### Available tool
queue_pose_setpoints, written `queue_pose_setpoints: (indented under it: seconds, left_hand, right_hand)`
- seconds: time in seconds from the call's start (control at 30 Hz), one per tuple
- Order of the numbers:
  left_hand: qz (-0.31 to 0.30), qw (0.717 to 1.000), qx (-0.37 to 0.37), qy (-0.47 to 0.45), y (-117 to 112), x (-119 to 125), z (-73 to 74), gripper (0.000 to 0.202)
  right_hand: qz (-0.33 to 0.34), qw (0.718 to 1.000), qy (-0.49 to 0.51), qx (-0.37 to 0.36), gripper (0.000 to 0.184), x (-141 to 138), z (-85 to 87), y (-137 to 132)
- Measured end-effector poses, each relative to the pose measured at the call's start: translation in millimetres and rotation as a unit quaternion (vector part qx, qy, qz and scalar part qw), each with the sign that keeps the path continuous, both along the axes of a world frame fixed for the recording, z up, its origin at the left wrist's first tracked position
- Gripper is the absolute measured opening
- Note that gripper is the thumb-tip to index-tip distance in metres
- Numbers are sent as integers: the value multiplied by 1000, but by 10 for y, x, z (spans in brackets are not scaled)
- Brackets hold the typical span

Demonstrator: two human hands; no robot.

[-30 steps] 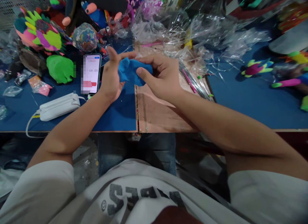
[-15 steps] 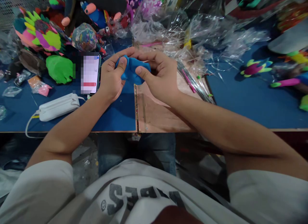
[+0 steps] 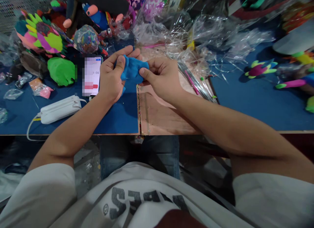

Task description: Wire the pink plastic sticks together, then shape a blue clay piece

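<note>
A soft blue piece of modelling clay (image 3: 133,69) is stretched between my two hands above the table. My left hand (image 3: 111,76) pinches its left end, thumb on top and fingers beneath; a bit of blue also shows below that palm. On the other end, the thumb and bent fingers of my right hand (image 3: 162,74) grip the clay's right edge. Its surface looks uneven and creased. Left of my left hand lies a lit phone (image 3: 92,76), partly blurred out.
A white power bank (image 3: 61,109) with a cable lies at the front left. Behind it are a green clay lump (image 3: 61,71) and several colourful clay figures. Crumpled clear plastic (image 3: 166,32) covers the back. A wooden board (image 3: 162,113) lies in front of me; a small turtle-like figure (image 3: 260,69) sits right.
The blue clay has shifted slightly left and is pulled into a more uneven shape. My left fingers have uncurled away from my right fingers, and my right hand has moved a little left.
</note>
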State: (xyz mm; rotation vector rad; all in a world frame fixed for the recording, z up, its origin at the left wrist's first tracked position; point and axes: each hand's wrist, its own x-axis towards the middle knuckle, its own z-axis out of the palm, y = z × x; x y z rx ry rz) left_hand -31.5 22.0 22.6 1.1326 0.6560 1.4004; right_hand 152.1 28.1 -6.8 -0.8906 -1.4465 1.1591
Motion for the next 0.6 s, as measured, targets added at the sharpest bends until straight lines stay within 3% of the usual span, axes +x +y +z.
queue_pose_setpoints:
  seconds: [0.07, 0.17, 0.27, 0.37, 0.47, 0.53, 0.6]
  left_hand:
    - [-28, 999, 3, -20, -1, -31, 49, 22]
    - [-24, 998, -28, -60, 12, -73, 120, 57]
    - [-9, 996, -63, -67, 43, -91, 122, 56]
    - [-43, 994, -75, -73, 49, -69, 94, 54]
    - [-68, 992, -73, -74, -7, -7, 103, 53]
    - [-86, 989, -75, -91, -81, 56, 116, 51]
    - [-96, 990, -90, -58, -178, 128, 105, 55]
  right_hand:
    - [-3, 1000, 12, -1, 55, 1, 13, 13]
    - [9, 999, 43, -18, 56, -18, 3, 33]
    - [30, 998, 51, -38, 59, -69, -79, 43]
    - [16, 1000, -12, -16, 59, -106, -168, 34]
    - [-100, 986, -86, 107, 55, -81, -130, -37]
    - [-170, 951, -136, 220, 50, -56, -13, -141]
    - [-172, 907, -198, 329, 56, -67, 137, -280]
